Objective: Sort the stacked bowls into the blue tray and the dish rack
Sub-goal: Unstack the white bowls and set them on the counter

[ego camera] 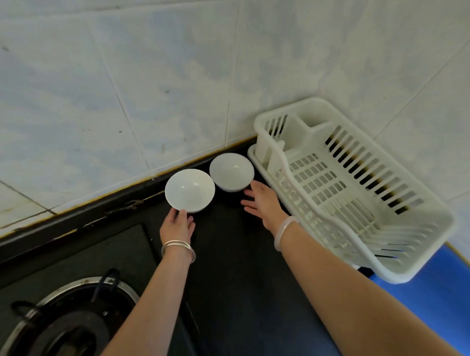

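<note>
Two white bowls stand side by side on the black counter against the tiled wall: a left bowl (189, 190) and a right bowl (231, 171). Whether either is a stack of several bowls is unclear. My left hand (177, 225) is at the near rim of the left bowl, fingers touching it. My right hand (262, 202) is spread open just beside the right bowl's near edge, next to the white plastic dish rack (394, 270). The rack is empty. A blue tray (438, 303) shows partly from under the rack at the lower right.
A gas stove burner (65, 325) with a metal ring sits at the lower left on a dark hob. The tiled wall runs behind the bowls and turns a corner behind the rack. Bare black counter (232, 272) lies between my forearms.
</note>
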`<state>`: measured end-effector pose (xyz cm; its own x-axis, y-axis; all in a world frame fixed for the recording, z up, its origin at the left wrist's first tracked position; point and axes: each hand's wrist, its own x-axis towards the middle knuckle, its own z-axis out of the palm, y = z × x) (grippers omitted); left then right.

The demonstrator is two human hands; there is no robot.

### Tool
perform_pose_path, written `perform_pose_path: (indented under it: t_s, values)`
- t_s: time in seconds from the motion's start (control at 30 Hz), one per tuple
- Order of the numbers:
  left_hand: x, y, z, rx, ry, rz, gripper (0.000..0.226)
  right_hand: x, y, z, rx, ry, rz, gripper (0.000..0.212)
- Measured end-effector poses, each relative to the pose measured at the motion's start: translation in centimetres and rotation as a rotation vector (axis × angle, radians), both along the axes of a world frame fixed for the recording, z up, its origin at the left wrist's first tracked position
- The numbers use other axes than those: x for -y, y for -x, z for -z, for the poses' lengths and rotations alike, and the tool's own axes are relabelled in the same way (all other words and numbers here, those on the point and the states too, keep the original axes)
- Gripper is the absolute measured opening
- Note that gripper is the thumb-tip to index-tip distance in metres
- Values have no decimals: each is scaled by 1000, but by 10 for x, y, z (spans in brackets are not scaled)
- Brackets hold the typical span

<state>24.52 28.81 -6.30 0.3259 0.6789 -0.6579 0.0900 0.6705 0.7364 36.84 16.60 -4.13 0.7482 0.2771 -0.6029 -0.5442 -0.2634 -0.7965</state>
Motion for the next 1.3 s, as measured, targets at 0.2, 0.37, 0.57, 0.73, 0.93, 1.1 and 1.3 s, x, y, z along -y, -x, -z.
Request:
perform_pose_path:
  t_s: [0.2, 0.37, 0.57, 0.73, 0.93, 1.1, 1.3]
  values:
    - [48, 33, -10, -84, -212, 229, 37, 59, 37, -33, 193, 87, -143, 36]
    - [122, 74, -15, -95, -322, 635, 25, 141, 92, -56, 248, 225, -197, 30]
    - [202, 125, -20, -102, -437, 1069, 19, 261, 182, -64, 398, 593, -194, 19]
    - [254, 159, -25, -95, -645, 1300, 19, 332, 253, -55, 435, 885, -130, 24]
    - [289, 182, -28, -114, -832, 1403, 28, 356, 293, -41, 415, 991, -149, 23]
    - [294, 191, -30, -133, -803, 1380, 32, 350, 296, -43, 447, 1062, -135, 17]
    - [299, 196, -35, -189, -777, 1375, 30, 359, 303, -54, 411, 974, 6, 16]
